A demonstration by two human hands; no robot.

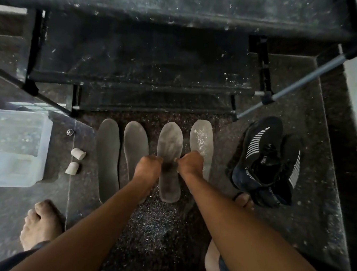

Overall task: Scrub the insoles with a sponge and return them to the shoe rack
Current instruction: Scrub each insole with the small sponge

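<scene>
Insoles [170, 147] on speckled floor [276, 185]

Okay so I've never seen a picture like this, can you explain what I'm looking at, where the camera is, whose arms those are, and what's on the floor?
There is no machine here. One camera worn on a person's head looks down at their own bare arms and feet. On the dark speckled floor lie four grey foam insoles in a row below a black shoe rack. The left hand and right hand pinch the two edges of the third grey insole, counted from the left. To the right sit black sneakers with white stripes. To the left stand a clear plastic tub and two small white lumps; what they are I cannot tell.
</scene>
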